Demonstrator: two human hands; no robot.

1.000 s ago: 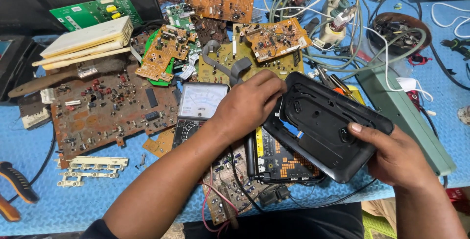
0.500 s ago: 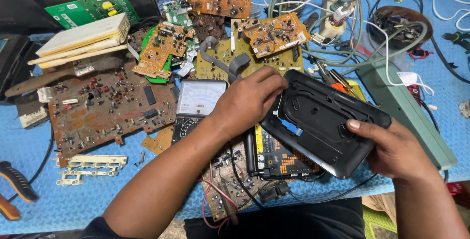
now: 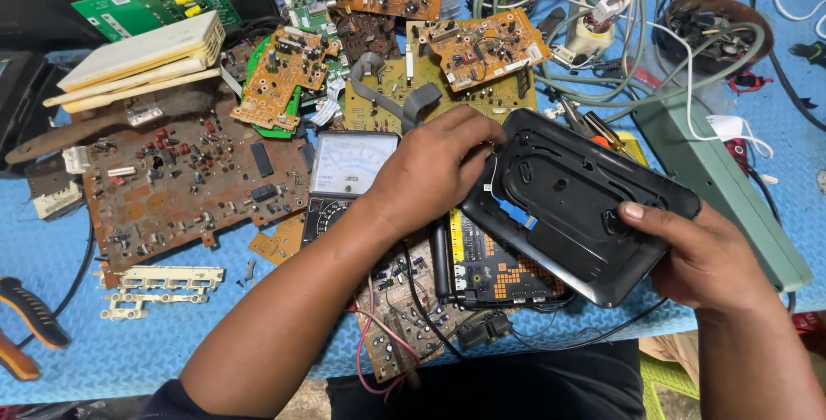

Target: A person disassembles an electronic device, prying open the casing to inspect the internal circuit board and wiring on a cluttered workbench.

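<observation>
A black plastic device casing [image 3: 568, 200], oblong with moulded recesses, is held tilted above the cluttered blue bench. My right hand [image 3: 701, 256] grips its near right end, thumb on top. My left hand [image 3: 430, 170] clasps its left edge, fingers curled over the rim. Under the casing lies a black and yellow meter [image 3: 495, 269]. An analogue multimeter [image 3: 348, 166] with a white dial sits just left of my left wrist.
Circuit boards crowd the bench: a large brown one [image 3: 185, 188] at left, orange ones [image 3: 486, 46] behind, a green one [image 3: 155, 3] far left. Grey cables [image 3: 680, 84] and a green box [image 3: 718, 166] lie right. Orange-handled pliers [image 3: 26, 321] rest near the left edge.
The casing has shifted slightly and tilted in both hands. My left hand has slid further along its left rim; my right hand keeps its grip.
</observation>
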